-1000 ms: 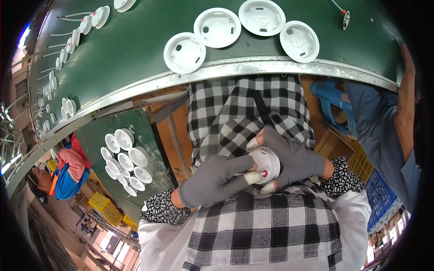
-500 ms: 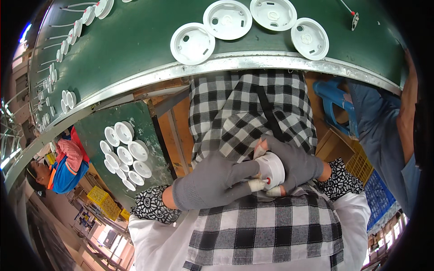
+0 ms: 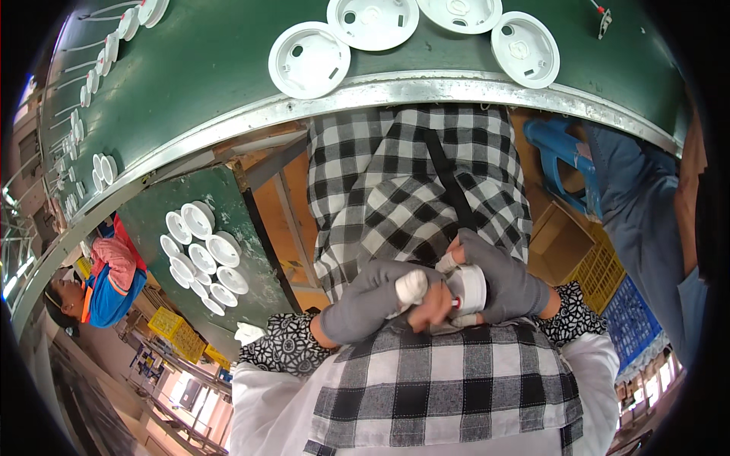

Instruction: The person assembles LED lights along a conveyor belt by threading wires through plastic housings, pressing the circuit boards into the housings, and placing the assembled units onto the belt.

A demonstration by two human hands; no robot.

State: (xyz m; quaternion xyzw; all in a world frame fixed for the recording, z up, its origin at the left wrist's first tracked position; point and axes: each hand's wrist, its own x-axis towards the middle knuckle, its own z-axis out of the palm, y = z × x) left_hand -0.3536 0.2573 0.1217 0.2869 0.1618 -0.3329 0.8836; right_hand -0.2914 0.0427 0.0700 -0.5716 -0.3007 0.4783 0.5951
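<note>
Above my lap, my right hand [image 3: 494, 281] in a grey glove with bare fingertips is wrapped round a round white plastic housing [image 3: 470, 289]. A small red part [image 3: 455, 302] shows on the housing's left side. My left hand [image 3: 388, 300], gloved the same way, is right up against that red part. Its bare fingers are curled and partly smeared by motion, and its thumb has a pale wrap. What lies between these fingers is too small and blurred to make out.
Several white round housings stand along the green table's metal edge [image 3: 426, 89]; more with wires line its far left. A green side board [image 3: 266, 266] bears several white cups. At right are a blue stool [image 3: 566, 163], a carton [image 3: 559, 243], crates and a seated person; another person is at left.
My left hand has turned, its fingers curling by the red part and its thumb lifting off the housing. My right hand keeps its hold. The whole view has shifted slightly.
</note>
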